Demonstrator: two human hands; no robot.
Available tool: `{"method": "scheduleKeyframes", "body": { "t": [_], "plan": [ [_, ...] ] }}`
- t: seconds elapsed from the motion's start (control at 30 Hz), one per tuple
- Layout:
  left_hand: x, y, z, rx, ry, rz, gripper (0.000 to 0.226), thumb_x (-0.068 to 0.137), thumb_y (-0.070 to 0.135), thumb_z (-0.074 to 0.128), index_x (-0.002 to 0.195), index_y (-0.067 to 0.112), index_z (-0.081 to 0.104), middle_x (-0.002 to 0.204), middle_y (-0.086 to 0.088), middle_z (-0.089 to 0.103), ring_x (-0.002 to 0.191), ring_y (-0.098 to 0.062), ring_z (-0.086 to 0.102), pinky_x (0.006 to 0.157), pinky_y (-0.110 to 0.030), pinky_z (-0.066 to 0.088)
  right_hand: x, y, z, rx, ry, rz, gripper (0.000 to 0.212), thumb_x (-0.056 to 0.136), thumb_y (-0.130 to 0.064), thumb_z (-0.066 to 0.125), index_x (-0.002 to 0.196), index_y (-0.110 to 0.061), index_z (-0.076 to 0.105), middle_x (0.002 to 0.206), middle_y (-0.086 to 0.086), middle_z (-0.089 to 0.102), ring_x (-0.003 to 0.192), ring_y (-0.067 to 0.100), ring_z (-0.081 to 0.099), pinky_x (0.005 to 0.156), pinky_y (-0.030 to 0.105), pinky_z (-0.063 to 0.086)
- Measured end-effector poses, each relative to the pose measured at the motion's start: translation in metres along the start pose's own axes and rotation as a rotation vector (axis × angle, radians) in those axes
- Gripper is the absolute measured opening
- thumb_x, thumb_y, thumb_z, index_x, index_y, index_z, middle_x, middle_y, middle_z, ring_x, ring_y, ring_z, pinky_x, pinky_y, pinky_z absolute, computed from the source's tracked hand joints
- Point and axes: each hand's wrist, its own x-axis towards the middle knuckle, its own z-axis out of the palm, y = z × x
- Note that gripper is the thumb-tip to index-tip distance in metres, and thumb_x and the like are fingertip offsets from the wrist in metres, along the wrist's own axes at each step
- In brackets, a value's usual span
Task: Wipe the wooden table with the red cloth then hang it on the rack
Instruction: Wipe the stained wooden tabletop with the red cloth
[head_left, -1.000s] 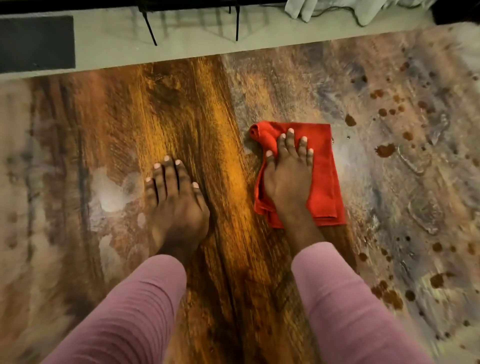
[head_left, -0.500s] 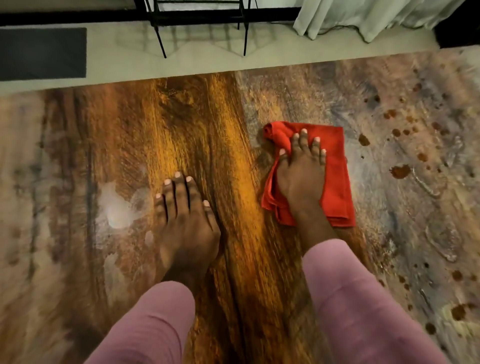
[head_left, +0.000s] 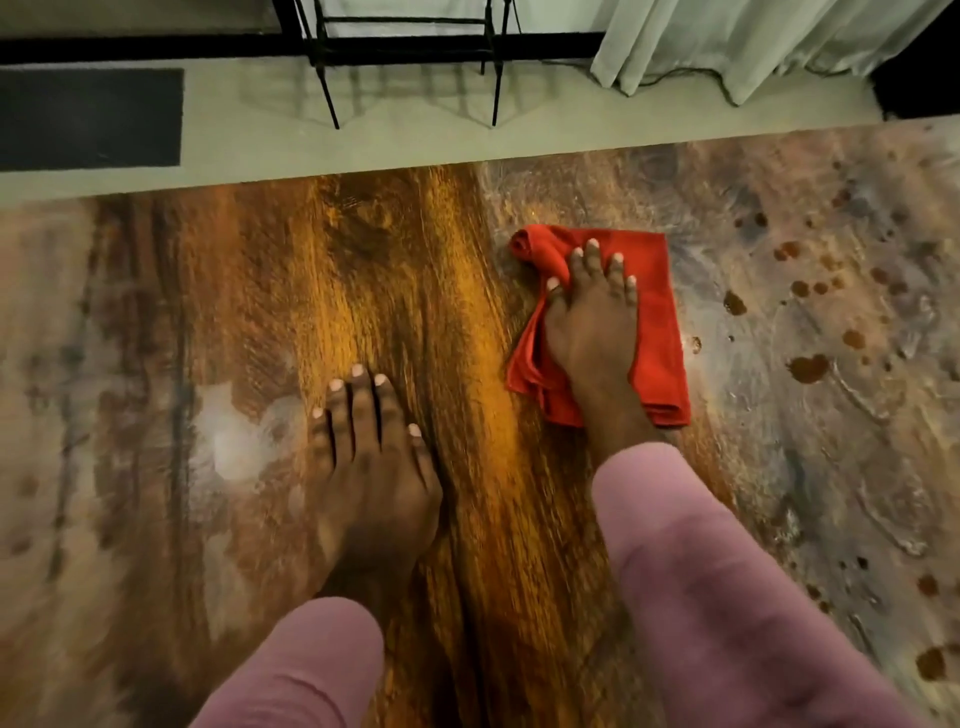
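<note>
A folded red cloth lies on the wooden table, right of centre and near its far edge. My right hand presses flat on the cloth with straight, spread fingers; the cloth's left corner is bunched up beside the thumb. My left hand rests flat on the bare wood to the left and nearer me. Both arms wear pink sleeves. The black metal rack stands on the floor beyond the table; only its legs and lower bars show.
Brown spots and smeared streaks cover the table's right part. A pale patch lies left of my left hand. Beyond the far edge are pale floor, a dark mat at the left and white curtains at the right.
My right hand has slid the cloth away from me toward the table's far edge. The view has tilted up, bringing more of the rack and floor into sight. My left hand stays flat.
</note>
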Motion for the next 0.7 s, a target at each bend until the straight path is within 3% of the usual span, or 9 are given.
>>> {"method": "scheduleKeyframes", "body": {
  "t": [0.1,0.2,0.3,0.4,0.47,0.57,0.7],
  "plan": [
    [0.000,0.000,0.000,-0.013,-0.006,-0.019,0.061,0.099,0.034,0.018,0.151,0.004,0.025,0.160,-0.017,0.021,0.149,-0.033,0.012,0.120,-0.050,0.013,-0.003,-0.027,0.006,-0.016,-0.022,-0.010,0.056,0.103,-0.039,0.028,0.153,-0.015,0.022,0.162,0.000,0.012,0.150,0.025,0.003,0.121,0.040,0.000],
    [-0.001,0.002,0.002,-0.015,-0.016,-0.029,0.061,0.099,0.034,0.018,0.152,0.005,0.025,0.160,-0.017,0.021,0.149,-0.032,0.012,0.120,-0.050,0.014,-0.020,-0.042,0.011,-0.036,-0.084,-0.244,0.055,0.103,-0.040,0.027,0.153,-0.019,0.021,0.162,-0.002,0.010,0.150,0.023,0.003,0.121,0.039,-0.001],
    [-0.002,0.002,-0.006,-0.048,-0.044,-0.050,0.060,0.098,0.035,0.020,0.149,0.006,0.033,0.156,-0.018,0.030,0.146,-0.035,0.022,0.118,-0.052,0.019,-0.016,-0.028,0.005,-0.024,-0.125,-0.345,0.053,0.103,-0.039,0.029,0.153,-0.020,0.023,0.162,-0.003,0.013,0.150,0.020,0.005,0.121,0.037,0.000],
    [0.028,0.006,-0.020,-0.147,0.008,-0.015,0.049,0.094,0.034,0.026,0.128,0.009,0.050,0.135,-0.019,0.048,0.126,-0.039,0.043,0.107,-0.060,0.033,0.008,-0.004,-0.003,0.012,-0.067,-0.198,0.053,0.103,-0.037,0.030,0.152,-0.018,0.026,0.161,-0.001,0.016,0.150,0.021,0.007,0.122,0.039,0.002],
    [0.063,0.013,-0.025,-0.185,0.088,0.048,0.041,0.096,0.029,0.029,0.124,0.010,0.052,0.131,-0.017,0.050,0.123,-0.038,0.045,0.109,-0.060,0.029,0.022,0.000,-0.005,0.043,-0.021,-0.064,0.053,0.103,-0.036,0.031,0.152,-0.015,0.027,0.161,0.001,0.018,0.150,0.023,0.007,0.121,0.040,0.002],
    [0.117,0.025,-0.024,-0.187,0.156,0.092,0.039,0.100,0.023,0.033,0.135,0.009,0.046,0.145,-0.017,0.042,0.140,-0.035,0.031,0.118,-0.053,0.018,0.020,-0.017,0.001,0.016,-0.015,-0.057,0.054,0.103,-0.037,0.031,0.152,-0.015,0.026,0.162,0.000,0.016,0.150,0.025,0.006,0.121,0.041,0.002],
    [0.144,0.036,-0.011,-0.122,0.088,-0.002,0.052,0.102,0.030,0.029,0.150,0.009,0.028,0.159,-0.016,0.022,0.149,-0.033,0.011,0.121,-0.049,0.008,0.002,-0.032,0.008,-0.003,-0.099,-0.355,0.054,0.102,-0.040,0.027,0.153,-0.020,0.025,0.162,-0.002,0.014,0.150,0.023,0.005,0.121,0.039,0.000]
  ]
}}
